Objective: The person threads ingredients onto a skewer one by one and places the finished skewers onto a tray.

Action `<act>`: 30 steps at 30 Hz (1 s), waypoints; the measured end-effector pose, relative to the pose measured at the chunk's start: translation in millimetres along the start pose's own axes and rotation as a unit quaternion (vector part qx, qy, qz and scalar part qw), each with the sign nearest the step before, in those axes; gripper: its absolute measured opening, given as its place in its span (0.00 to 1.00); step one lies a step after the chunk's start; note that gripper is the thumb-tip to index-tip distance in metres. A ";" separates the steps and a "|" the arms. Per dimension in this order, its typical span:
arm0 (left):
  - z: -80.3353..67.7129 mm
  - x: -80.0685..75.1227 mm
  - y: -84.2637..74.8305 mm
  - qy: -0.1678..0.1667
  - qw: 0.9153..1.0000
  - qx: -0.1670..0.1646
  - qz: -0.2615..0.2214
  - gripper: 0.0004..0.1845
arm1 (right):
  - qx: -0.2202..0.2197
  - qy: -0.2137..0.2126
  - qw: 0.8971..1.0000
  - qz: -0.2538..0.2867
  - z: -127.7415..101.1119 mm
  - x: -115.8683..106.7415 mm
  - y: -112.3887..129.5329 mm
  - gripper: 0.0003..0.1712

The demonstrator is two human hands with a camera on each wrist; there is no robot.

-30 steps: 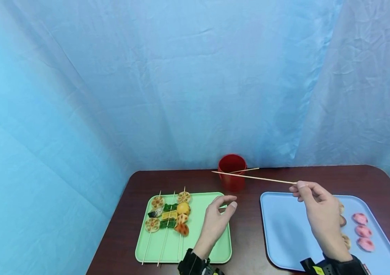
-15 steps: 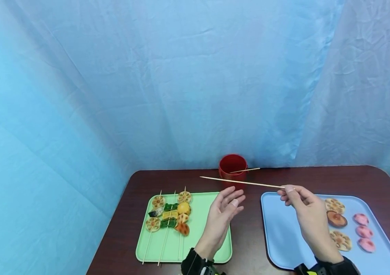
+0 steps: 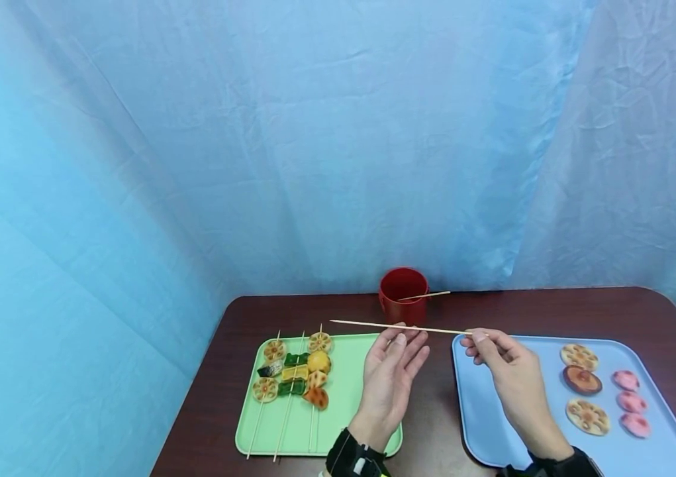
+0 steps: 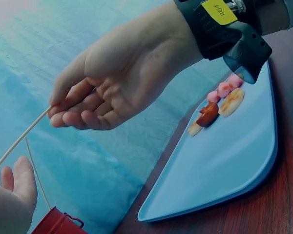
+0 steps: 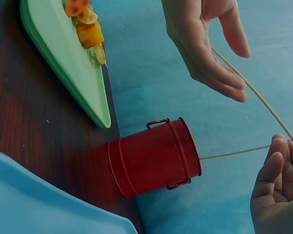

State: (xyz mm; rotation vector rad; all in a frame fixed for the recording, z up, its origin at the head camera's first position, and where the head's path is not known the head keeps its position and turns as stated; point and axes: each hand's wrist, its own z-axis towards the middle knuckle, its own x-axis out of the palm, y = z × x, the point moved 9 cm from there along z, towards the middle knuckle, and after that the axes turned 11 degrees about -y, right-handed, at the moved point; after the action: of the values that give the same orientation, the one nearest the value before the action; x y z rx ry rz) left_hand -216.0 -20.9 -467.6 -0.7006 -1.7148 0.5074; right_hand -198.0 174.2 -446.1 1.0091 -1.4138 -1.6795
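bamboo skewer: thin, light, stiff but easy to snap, best pinched near the blunt end. right hand pinches it there, level above the table, between both trays. left hand is spread, fingertips at the shaft. red cup holds one more stick; green tray three loaded skewers, blue tray loose slices.
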 end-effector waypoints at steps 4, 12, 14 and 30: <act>-0.1 0.1 1.2 -0.016 1.000 0.010 -0.002 0.12 | 0.006 0.009 1.000 -0.001 -2.1 3.6 -1.7 0.26; 2.0 -4.1 1.4 -0.053 0.998 0.026 -0.008 0.10 | 0.012 0.027 1.000 0.001 -4.7 8.7 -3.3 0.25; 2.7 -6.5 0.0 -0.064 0.997 0.032 -0.003 0.09 | 0.012 0.032 0.999 -0.001 -4.9 9.4 -4.1 0.25; 2.6 -21.1 -21.4 -0.054 0.985 0.118 0.111 0.11 | -0.008 0.037 0.997 -0.062 1.7 -1.4 -7.6 0.26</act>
State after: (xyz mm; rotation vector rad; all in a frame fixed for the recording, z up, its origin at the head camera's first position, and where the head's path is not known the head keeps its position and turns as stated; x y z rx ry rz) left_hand -219.1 -50.9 -469.1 -0.7057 -1.6505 0.9021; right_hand -199.1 177.3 -453.3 1.1584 -1.3111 -1.7201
